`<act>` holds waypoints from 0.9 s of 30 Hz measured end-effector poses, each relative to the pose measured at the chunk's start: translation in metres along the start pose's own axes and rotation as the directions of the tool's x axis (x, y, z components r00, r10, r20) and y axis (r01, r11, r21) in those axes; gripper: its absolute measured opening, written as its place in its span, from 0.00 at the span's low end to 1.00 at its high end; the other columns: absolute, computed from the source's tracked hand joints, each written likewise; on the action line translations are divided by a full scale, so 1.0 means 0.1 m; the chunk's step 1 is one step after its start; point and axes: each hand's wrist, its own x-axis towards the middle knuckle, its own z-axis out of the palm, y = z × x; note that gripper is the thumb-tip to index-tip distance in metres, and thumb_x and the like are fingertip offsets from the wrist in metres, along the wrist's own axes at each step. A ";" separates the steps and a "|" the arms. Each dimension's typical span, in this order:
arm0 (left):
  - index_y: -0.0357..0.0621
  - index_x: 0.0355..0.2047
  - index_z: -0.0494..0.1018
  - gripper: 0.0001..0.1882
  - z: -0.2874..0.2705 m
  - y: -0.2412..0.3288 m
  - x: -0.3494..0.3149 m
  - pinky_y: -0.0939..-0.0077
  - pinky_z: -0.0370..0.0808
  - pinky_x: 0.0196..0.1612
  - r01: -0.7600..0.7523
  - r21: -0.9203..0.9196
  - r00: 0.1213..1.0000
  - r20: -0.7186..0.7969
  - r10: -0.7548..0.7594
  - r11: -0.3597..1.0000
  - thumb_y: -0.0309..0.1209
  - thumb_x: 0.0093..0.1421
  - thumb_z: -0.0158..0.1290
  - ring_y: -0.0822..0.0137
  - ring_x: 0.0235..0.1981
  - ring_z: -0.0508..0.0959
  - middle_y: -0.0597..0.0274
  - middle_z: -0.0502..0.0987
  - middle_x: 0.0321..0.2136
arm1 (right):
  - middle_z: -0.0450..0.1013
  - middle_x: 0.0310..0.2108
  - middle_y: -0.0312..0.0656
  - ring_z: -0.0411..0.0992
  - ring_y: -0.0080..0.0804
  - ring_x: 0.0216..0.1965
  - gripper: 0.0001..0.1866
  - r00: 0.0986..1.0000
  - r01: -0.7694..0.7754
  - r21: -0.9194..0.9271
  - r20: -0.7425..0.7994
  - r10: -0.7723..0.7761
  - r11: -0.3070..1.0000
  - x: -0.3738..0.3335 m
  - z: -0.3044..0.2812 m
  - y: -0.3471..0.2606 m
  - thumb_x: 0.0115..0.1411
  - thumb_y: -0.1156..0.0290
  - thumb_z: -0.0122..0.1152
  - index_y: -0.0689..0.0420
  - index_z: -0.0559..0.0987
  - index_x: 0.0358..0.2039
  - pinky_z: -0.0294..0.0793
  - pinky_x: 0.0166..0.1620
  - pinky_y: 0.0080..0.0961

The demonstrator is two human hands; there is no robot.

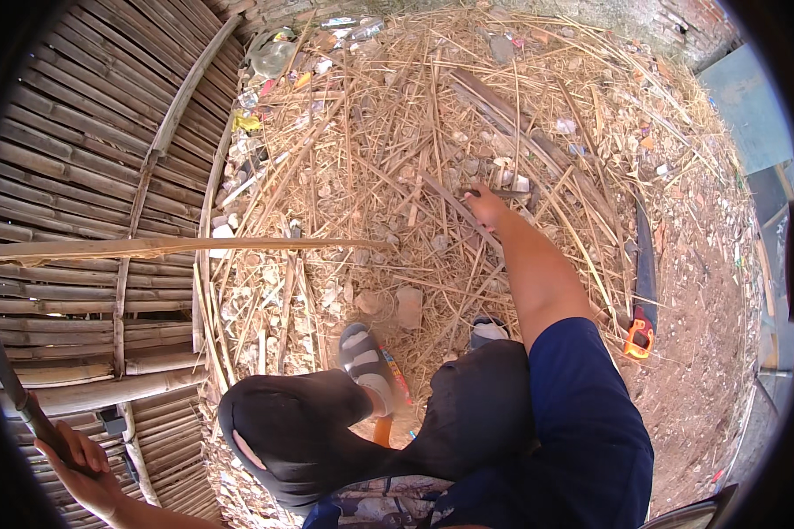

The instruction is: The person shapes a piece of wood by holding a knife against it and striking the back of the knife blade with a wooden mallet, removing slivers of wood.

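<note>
Left hand on a long dark tool; grip of right hand unclear

The left hand, at the lower left, is closed around the handle of the long dark tool. The tool slants up and left along the black lens rim, where its far end is lost; its type cannot be determined.

The right hand reaches down among the loose straw and splints. Its fingers are at a short dark piece, which extends to the right of the hand. The back of the hand and the forearm conceal the underside, so whether the fingers grip the piece or only touch it cannot be told. A flat wooden strip runs diagonally just below the hand; the forearm covers its lower end.

A pale stick extends horizontally across the left half of the view, its left end cut off by the rim. Bent knees in black trousers obscure the ground directly below. The left sandal is visible; the right one is mostly hidden behind the knee.

A handsaw with an orange handle lies on the ground to the right of the right forearm. Small scraps near the upper left are too small to identify.
</note>
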 end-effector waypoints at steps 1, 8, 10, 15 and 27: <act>0.47 0.75 0.46 0.33 -0.03 -0.01 0.00 0.88 0.59 0.12 0.003 -0.011 1.000 0.003 -0.003 1.000 0.49 0.78 0.36 0.83 0.14 0.57 0.72 0.56 0.20 | 0.77 0.45 0.50 0.79 0.40 0.37 0.26 1.000 0.011 -0.017 -0.026 -0.012 1.000 0.03 0.01 0.04 0.71 0.50 0.51 0.45 0.67 0.65 0.80 0.35 0.41; 0.40 0.62 0.58 0.26 -0.37 -0.19 0.06 0.85 0.59 0.15 0.066 -0.128 0.998 0.004 -0.066 0.990 0.49 0.77 0.40 0.81 0.14 0.58 0.71 0.57 0.20 | 0.76 0.39 0.52 0.77 0.41 0.31 0.21 0.969 -0.245 -0.017 0.020 0.245 0.970 -0.13 -0.06 0.22 0.69 0.55 0.54 0.60 0.74 0.51 0.78 0.27 0.41; 0.39 0.49 0.64 0.23 -0.46 -0.26 0.14 0.85 0.59 0.16 0.038 -0.132 0.996 0.085 -0.027 0.990 0.50 0.76 0.42 0.80 0.15 0.59 0.71 0.58 0.20 | 0.76 0.39 0.54 0.76 0.43 0.30 0.19 0.927 -0.345 0.194 -0.085 0.366 0.919 -0.12 -0.16 0.51 0.68 0.60 0.56 0.62 0.73 0.50 0.77 0.24 0.43; 0.42 0.42 0.66 0.20 -0.15 -0.17 0.18 0.85 0.57 0.16 -0.028 -0.003 0.999 0.024 0.028 1.000 0.49 0.75 0.44 0.81 0.15 0.60 0.72 0.58 0.19 | 0.77 0.30 0.56 0.78 0.45 0.28 0.16 0.891 -0.261 -0.061 -0.400 0.216 0.963 -0.67 -0.81 1.01 0.63 0.71 0.56 0.64 0.74 0.50 0.72 0.20 0.40; 0.39 0.65 0.67 0.27 0.16 -0.16 0.24 0.86 0.57 0.15 -0.118 -0.075 0.952 0.275 0.135 0.990 0.44 0.74 0.48 0.83 0.14 0.60 0.74 0.61 0.17 | 0.77 0.36 0.48 0.76 0.34 0.33 0.26 0.902 0.171 -0.200 -0.363 -0.235 0.965 -3.32 -1.98 0.11 0.64 0.58 0.65 0.55 0.70 0.57 0.75 0.37 0.35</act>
